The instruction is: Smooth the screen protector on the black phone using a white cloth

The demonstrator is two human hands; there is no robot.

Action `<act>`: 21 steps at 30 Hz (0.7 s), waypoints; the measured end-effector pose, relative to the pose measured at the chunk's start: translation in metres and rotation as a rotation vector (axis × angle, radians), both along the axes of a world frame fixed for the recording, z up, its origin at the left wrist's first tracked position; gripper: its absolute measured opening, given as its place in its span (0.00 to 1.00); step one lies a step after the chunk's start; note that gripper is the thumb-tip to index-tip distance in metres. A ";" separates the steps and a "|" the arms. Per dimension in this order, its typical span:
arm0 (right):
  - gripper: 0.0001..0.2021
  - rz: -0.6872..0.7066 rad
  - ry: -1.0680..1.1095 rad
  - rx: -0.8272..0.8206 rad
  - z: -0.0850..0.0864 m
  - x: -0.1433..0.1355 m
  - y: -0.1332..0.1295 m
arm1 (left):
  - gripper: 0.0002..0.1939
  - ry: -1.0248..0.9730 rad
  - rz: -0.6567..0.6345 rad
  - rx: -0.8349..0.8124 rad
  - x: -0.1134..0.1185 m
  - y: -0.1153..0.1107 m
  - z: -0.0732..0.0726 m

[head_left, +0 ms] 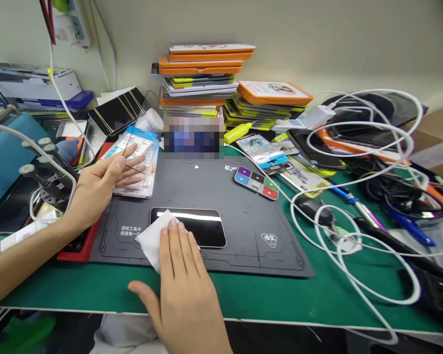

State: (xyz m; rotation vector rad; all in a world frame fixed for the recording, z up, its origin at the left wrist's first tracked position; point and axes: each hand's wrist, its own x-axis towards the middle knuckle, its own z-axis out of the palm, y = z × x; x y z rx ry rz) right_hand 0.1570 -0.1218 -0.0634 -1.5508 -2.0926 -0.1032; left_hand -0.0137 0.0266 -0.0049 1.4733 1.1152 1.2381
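Note:
A phone (206, 228) with a dark, glossy screen lies face up on the grey work mat (206, 187). My right hand (186, 285) lies flat over the phone's left part, fingers stretched out and thumb apart, pressing a white wipe (150, 241) against the screen. My left hand (109, 179) is raised at the mat's left side. Between its thumb and fingers it holds a thin, clear screen protector (142, 123) with a dark border, tilted upright. Behind that hand is a clear and blue packet (147, 167).
Orange and yellow boxes (206, 66) are stacked at the back. A small tray with coloured squares (256, 182) lies on the mat. Looped white cables (327, 221), packets and tools crowd the right. A red-cased phone (77, 248) and a knobbed holder (46, 167) stand left.

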 end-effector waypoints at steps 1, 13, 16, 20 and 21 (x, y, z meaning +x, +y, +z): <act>0.45 0.018 -0.004 -0.005 0.000 -0.001 0.000 | 0.27 0.000 -0.006 -0.001 0.000 0.000 0.000; 0.37 0.126 -0.029 0.001 0.003 -0.005 0.010 | 0.28 -0.013 -0.011 -0.028 -0.001 0.000 0.002; 0.36 0.114 -0.033 0.015 0.004 -0.007 0.018 | 0.27 -0.003 -0.008 -0.026 -0.001 0.000 0.002; 0.35 0.105 -0.063 0.014 0.005 -0.009 0.034 | 0.27 -0.028 -0.006 -0.022 -0.002 0.001 0.001; 0.35 0.099 -0.071 0.026 0.005 -0.008 0.031 | 0.27 -0.030 -0.008 -0.023 -0.002 0.001 0.001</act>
